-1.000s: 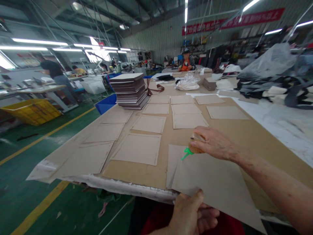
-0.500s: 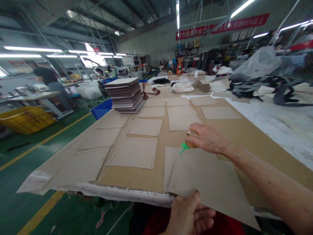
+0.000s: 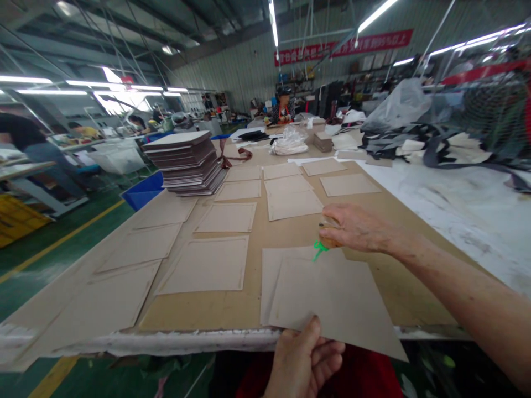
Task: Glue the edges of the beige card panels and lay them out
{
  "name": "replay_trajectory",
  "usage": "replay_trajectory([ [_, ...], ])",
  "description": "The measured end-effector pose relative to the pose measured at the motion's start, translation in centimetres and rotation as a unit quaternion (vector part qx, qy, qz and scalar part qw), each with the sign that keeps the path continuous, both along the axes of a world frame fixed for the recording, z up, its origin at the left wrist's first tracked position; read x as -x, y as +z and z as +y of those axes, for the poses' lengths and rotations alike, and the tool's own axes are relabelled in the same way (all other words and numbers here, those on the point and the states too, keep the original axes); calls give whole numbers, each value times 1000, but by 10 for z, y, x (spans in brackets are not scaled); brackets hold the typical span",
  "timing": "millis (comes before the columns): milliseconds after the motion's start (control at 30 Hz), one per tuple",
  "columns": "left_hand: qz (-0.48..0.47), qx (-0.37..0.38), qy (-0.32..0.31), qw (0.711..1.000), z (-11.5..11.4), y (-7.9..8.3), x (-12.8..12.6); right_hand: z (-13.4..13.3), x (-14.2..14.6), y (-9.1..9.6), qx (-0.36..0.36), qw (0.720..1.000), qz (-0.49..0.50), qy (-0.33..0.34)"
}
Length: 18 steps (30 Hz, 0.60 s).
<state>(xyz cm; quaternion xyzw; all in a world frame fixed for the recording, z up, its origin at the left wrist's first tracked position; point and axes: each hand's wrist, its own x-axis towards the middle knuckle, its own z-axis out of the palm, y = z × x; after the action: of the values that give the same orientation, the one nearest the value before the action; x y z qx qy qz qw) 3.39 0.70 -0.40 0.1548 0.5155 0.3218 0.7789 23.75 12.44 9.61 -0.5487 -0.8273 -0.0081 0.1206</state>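
From where I stand, the person's right hand (image 3: 348,226) is wrapped around a small amber, see-through bottle (image 3: 329,236), tipped so that its bright green, narrow plastic nozzle (image 3: 319,250) points down over the far edge of a flat, grey-beige rectangular sheet (image 3: 332,301); whether the tip actually touches, I can't tell. The left hand (image 3: 305,356) pinches that sheet at its near edge, thumb on top and the other fingers curled below. The sheet sits at the front of the tan-covered worktop (image 3: 191,312), its near right corner jutting past the edge, and it overlaps a similar beige sheet (image 3: 269,262) that shows along its left and far sides. To the left and beyond, more flat beige rectangular sheets (image 3: 207,265) lie in rough rows, some overlapping. Behind the left rows rises a tall, slightly uneven stack of brown and grey boards (image 3: 186,166), with a looped brown strap (image 3: 236,157) just beside it. Farther back I see a crumpled clear plastic bag (image 3: 288,142), and to the right a heap of dark grey strips (image 3: 394,141). A blue plastic bin (image 3: 145,190) stands off the worktop's left side.
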Motion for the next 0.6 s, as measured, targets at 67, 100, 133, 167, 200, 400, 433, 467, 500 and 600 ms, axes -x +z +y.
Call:
replay_trajectory([
  [67, 5, 1, 5, 1000, 0, 0, 0, -6, -13, -1, 7, 1000, -3, -12],
  [100, 8, 3, 8, 1000, 0, 0, 0, -9, -20, -2, 12, 1000, -3, -20],
  [133, 11, 5, 12, 1000, 0, 0, 0, -13, -27, -3, 16, 999, -4, -28],
  [167, 14, 8, 15, 1000, 0, 1, 0, -16, -33, -4, 19, 999, -5, -38],
  [200, 17, 9, 17, 1000, 0, 2, 0, -20, -39, -5, 21, 999, -7, -49],
  [400, 28, 2, 5, 1000, -1, 5, 0, -44, -67, -6, 28, 994, -5, -104],
  [433, 32, 3, 4, 999, -1, 5, 0, -47, -71, -6, 34, 993, -5, -111],
  [467, 36, 3, 6, 999, 0, 5, 0, -51, -74, -6, 38, 992, -6, -118],
  [500, 40, 4, 7, 999, 0, 4, 0, -54, -77, -6, 40, 992, -8, -123],
  [600, 49, 2, 7, 999, 0, 5, 0, -61, -84, -8, 35, 991, -9, -127],
])
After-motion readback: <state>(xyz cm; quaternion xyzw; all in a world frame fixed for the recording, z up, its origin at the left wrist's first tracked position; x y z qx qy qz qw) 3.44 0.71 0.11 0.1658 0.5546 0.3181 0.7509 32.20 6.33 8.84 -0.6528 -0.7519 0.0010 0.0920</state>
